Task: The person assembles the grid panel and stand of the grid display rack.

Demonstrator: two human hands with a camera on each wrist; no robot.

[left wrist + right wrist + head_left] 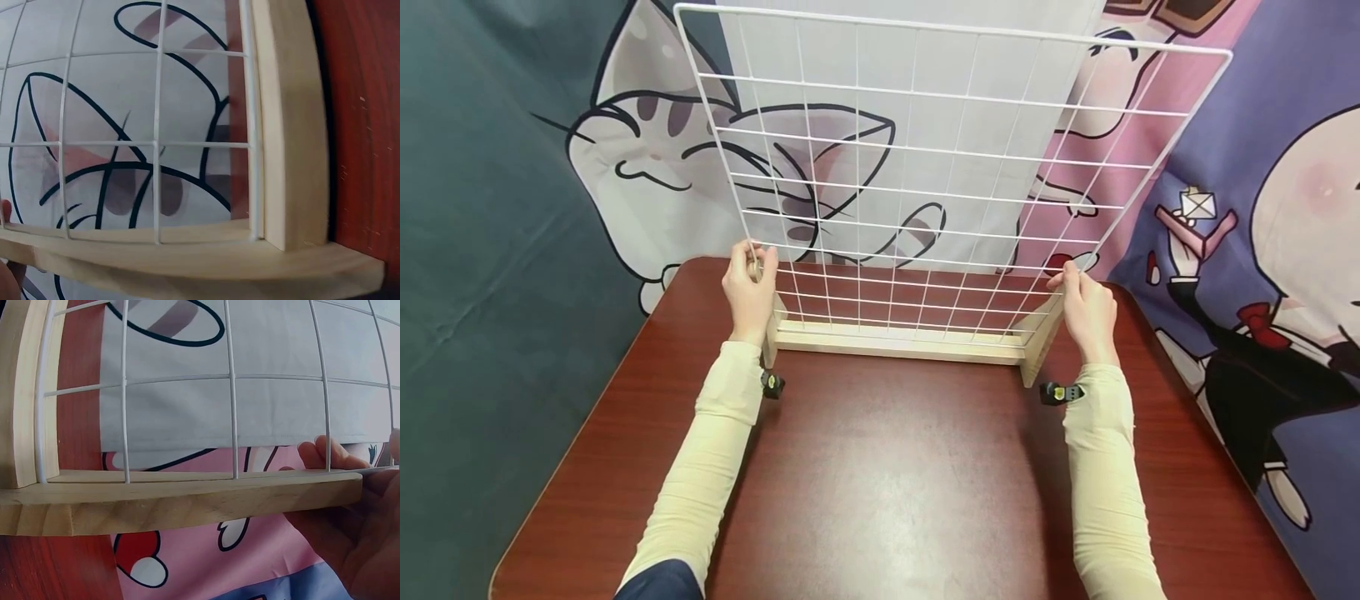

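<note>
A white wire grid panel [951, 151] stands upright in a pale wooden stand [898, 344], its lower edge in the crossbar between two side pieces. My left hand [750, 292] pinches the panel's left edge at the top of the left side piece [306, 125], fingers partly hidden behind it. My right hand [1087, 315] grips the right edge at the top of the right side piece [206, 501]. In the right wrist view, fingertips [331, 450] show through the grid beside the wood's end.
The stand is on a reddish-brown table [880, 467], towards its far edge. Behind it hangs a cloth backdrop [512, 250] with cartoon figures, close to the table's left, right and far edges. Small black wrist devices [1060, 393] are strapped over pale sleeves.
</note>
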